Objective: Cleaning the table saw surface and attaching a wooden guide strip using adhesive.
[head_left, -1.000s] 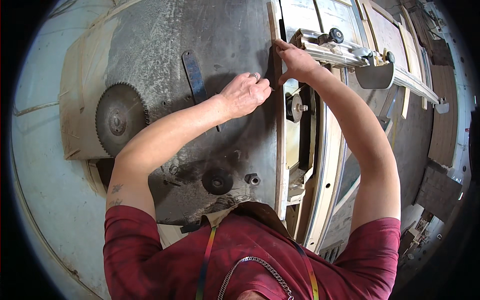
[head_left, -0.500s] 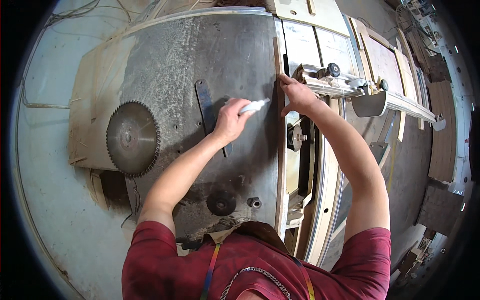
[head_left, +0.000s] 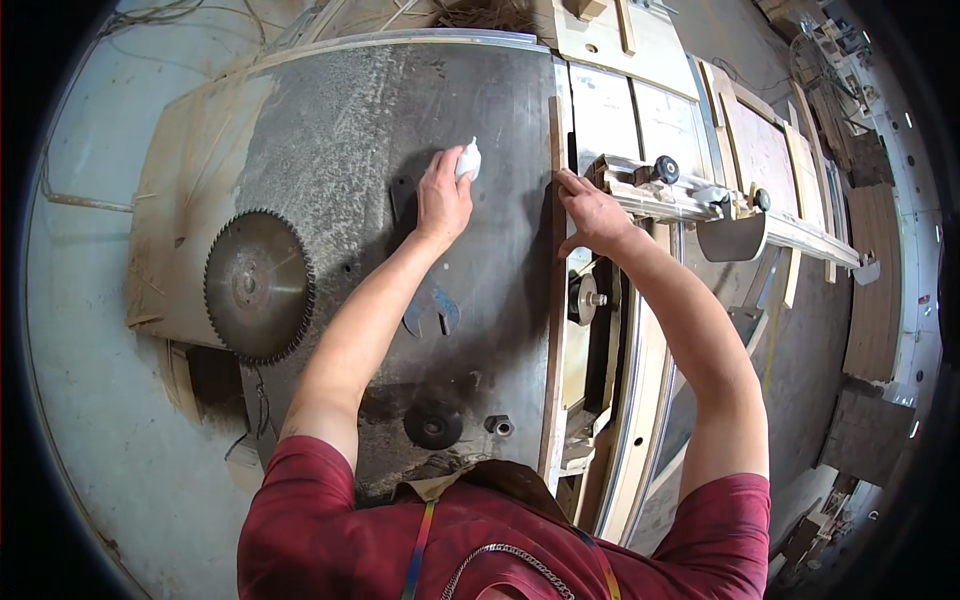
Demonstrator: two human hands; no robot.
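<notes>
In the head view, the left hand (head_left: 442,198) was over the bench (head_left: 500,100), its fingers closed around a small white bottle (head_left: 469,163) whose nozzle pointed away from the person. The right hand (head_left: 597,217) was at the wooden strip (head_left: 556,310) along the bench's right edge, thumb and forefinger spread apart beside it; whether they gripped the strip, I could not tell.

A wrench (head_left: 443,303) lay on the bench, partly hidden beneath the left forearm. Well to its left lay a round, toothed saw blade (head_left: 260,286). Nearer the person, a black disc (head_left: 433,425) lay flat with a nut (head_left: 499,426) just to its right. Past the strip, below the right hand, a metal spindle (head_left: 586,299) showed in the slot, and a metal rail (head_left: 680,205) stretched off to the right.
</notes>
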